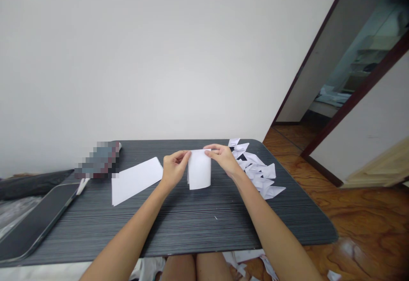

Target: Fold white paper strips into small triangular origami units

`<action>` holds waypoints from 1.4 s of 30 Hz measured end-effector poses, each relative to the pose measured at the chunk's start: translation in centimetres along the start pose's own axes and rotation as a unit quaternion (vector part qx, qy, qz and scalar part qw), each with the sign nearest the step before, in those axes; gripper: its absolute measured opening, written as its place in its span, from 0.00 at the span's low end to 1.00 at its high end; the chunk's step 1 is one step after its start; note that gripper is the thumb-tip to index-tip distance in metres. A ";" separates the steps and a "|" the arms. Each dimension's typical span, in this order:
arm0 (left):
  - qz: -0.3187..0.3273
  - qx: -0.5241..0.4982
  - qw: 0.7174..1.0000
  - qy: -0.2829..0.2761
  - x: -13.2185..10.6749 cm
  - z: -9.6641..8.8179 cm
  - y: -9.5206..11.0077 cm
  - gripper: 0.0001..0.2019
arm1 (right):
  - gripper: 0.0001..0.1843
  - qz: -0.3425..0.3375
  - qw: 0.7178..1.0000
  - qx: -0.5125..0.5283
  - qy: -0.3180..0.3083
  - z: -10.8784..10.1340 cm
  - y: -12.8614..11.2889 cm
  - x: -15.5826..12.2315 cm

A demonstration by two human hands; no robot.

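A white sheet of paper point(200, 171), bent over at its top edge so that two layers hang down, is held up above the dark table. My left hand point(174, 166) pinches its upper left corner between thumb and fingers. At the upper right corner my right hand point(223, 157) grips it the same way, thumb in front and fingers behind. Left of my left hand lies a stack of flat white paper point(137, 179). To the right of my right hand is a pile of folded white paper pieces point(257, 174), with pointed ends.
The dark striped table point(191, 230) stands against a white wall. A phone point(38, 219) lies at its left edge, near a blurred-out object point(99, 159) and a black item point(35, 183). Paper scraps point(334, 276) lie on the wooden floor. A doorway opens at right.
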State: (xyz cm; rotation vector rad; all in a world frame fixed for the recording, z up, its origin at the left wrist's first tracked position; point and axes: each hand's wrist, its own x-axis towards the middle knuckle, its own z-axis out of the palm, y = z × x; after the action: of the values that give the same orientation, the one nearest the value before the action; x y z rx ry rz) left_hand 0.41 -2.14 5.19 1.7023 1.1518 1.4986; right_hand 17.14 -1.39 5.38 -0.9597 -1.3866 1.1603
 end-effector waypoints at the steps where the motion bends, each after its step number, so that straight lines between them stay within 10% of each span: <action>1: -0.009 -0.009 1.000 -0.002 0.1 0.0 0.0 0.11 | 0.14 0.011 1.000 0.015 0.019 -0.1 0.2 0.2; 27: -0.041 -0.038 0.993 0.106 1.9 -2.0 -1.8 0.14 | 0.11 0.092 0.988 -0.064 -0.103 1.0 0.5 -0.6; 33: -0.045 -0.057 0.987 0.147 2.3 -2.5 -2.2 0.13 | 0.15 0.160 0.956 -0.037 -0.244 -0.2 0.8 -0.8; 42: -0.052 -0.070 0.995 0.057 1.7 -1.7 -2.0 0.14 | 0.18 0.056 0.994 -0.026 -0.093 0.5 0.4 -0.2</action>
State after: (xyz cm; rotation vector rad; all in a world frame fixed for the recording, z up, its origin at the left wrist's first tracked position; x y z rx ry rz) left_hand -1.68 0.11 4.54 1.4581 1.1470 1.5906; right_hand 16.63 -1.61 4.94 -0.9975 -1.5337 1.3301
